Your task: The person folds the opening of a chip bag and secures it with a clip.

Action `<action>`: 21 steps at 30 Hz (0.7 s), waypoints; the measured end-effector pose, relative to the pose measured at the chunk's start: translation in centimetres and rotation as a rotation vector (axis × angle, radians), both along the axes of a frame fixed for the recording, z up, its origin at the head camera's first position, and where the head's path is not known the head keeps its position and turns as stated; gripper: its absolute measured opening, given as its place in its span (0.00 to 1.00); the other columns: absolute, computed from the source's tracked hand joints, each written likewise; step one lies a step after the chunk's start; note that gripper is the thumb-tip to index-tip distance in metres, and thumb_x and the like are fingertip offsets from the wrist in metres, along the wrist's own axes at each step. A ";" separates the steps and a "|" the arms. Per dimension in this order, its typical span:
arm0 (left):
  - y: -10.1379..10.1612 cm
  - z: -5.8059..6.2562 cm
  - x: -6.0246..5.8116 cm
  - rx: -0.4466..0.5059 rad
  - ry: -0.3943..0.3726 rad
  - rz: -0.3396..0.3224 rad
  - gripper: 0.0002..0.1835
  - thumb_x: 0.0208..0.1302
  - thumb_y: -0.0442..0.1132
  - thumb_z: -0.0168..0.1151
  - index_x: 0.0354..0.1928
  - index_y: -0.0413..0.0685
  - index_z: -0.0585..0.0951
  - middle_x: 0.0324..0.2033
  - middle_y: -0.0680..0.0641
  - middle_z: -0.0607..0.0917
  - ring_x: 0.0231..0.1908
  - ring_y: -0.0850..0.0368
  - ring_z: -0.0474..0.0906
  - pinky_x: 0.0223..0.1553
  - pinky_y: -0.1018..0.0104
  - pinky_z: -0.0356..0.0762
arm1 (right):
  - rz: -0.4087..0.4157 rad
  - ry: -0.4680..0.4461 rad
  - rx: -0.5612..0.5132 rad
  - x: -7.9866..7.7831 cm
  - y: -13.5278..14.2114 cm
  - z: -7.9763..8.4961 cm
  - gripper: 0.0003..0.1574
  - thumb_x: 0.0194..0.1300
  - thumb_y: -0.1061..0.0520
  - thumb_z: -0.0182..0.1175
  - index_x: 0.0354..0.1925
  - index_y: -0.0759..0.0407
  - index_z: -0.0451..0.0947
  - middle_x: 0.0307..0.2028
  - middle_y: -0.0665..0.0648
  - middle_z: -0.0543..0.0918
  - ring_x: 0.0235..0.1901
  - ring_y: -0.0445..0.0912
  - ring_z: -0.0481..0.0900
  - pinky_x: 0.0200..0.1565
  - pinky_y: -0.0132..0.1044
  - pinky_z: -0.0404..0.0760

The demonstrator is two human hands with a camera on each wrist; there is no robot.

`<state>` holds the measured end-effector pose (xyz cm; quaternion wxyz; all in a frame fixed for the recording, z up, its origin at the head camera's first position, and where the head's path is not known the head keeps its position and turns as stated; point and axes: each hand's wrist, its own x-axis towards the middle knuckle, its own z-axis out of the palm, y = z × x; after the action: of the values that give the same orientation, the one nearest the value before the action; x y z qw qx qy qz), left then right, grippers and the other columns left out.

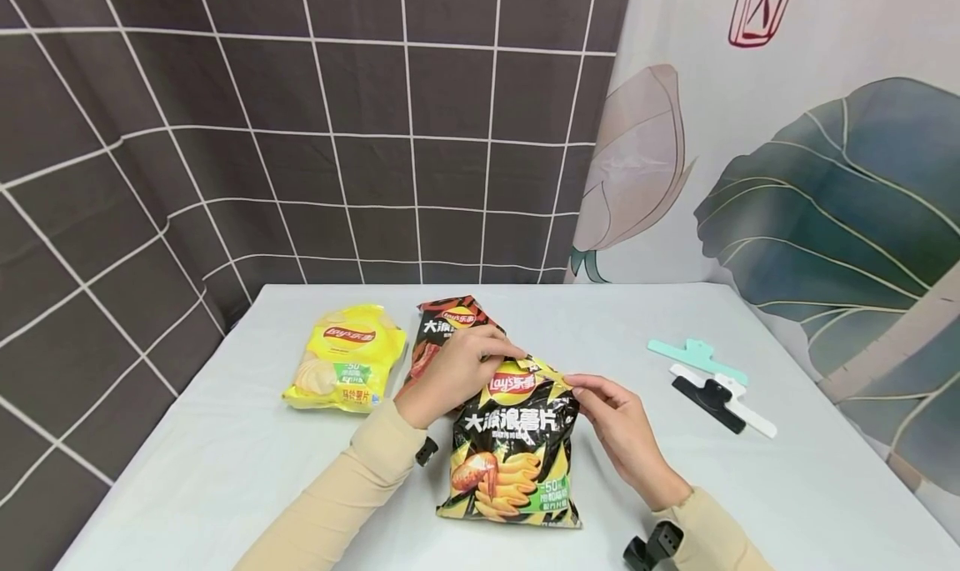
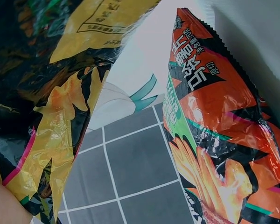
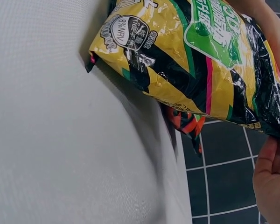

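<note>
A black and yellow Lay's chip bag (image 1: pixel 517 438) lies on the table in front of me, its printed front facing up and its top edge folded over. My left hand (image 1: pixel 461 369) pinches the left part of that top edge. At the top right corner, the thumb and fingers of my right hand (image 1: pixel 624 429) pinch the bag too. Behind the left hand, partly hidden by it, is a red and black chip bag (image 1: pixel 442 325); the left wrist view shows its orange-red front (image 2: pixel 219 112) close by. The right wrist view shows the held bag's lower side (image 3: pixel 177 60).
A yellow Lay's bag (image 1: pixel 347 358) lies to the left on the white table (image 1: pixel 225 471). Over on the right lie a mint-green clip (image 1: pixel 697 359), a white clip (image 1: pixel 753 413) and a black clip (image 1: pixel 708 403), close together. A dark gridded cloth (image 1: pixel 450 171) hangs behind the table.
</note>
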<state>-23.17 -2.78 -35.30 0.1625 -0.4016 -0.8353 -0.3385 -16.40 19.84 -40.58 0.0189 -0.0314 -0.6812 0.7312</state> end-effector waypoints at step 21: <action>0.0 -0.1 0.2 0.016 -0.081 0.002 0.09 0.65 0.37 0.59 0.41 0.49 0.88 0.37 0.52 0.86 0.27 0.63 0.76 0.34 0.70 0.74 | 0.010 0.010 0.049 0.1 0.0 0.0 0.14 0.66 0.56 0.60 0.48 0.59 0.81 0.44 0.46 0.85 0.46 0.37 0.80 0.50 0.28 0.79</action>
<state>-23.00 -2.76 -35.36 0.1323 -0.3855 -0.8388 -0.3610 -16.31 19.86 -40.58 0.0196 -0.0237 -0.6990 0.7145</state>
